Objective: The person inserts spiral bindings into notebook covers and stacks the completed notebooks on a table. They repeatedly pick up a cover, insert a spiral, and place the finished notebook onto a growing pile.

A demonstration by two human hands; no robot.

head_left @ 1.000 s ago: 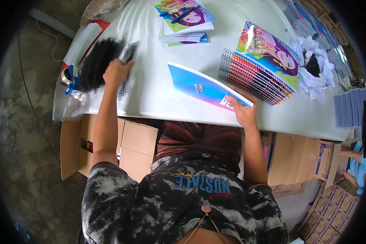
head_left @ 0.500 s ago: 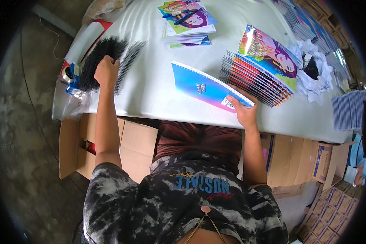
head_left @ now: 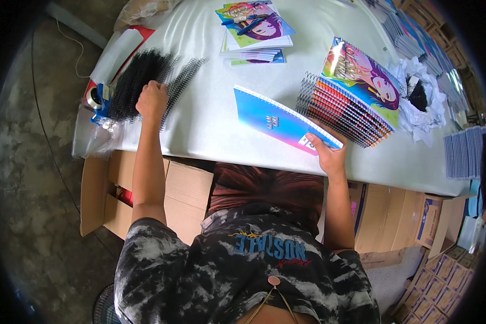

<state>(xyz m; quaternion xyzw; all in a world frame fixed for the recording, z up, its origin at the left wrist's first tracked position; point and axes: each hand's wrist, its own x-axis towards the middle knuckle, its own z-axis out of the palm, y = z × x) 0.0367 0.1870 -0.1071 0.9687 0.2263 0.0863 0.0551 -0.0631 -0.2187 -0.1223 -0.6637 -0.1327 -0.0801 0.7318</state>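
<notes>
My right hand grips a notebook at its near right corner, thumb on top of the cover. The cover shades from blue to pink, and a punched white page edge runs along its far long side. No coil shows in that edge. My left hand is closed at the right side of a heap of black spiral binding coils. Its fingertips are hidden, so what they pinch cannot be made out. A few more coils lie slanted just right of this hand.
Right of the notebook stands a fanned stack of spiral-bound notebooks. Pens rest on loose notebooks at the back. Crumpled white wrapping lies at right, and a blue tape dispenser at left. Open cardboard boxes sit below the table edge.
The whole view has shifted slightly. My left hand has moved a little to the right along the heap of coils. The right hand keeps the notebook in nearly the same place.
</notes>
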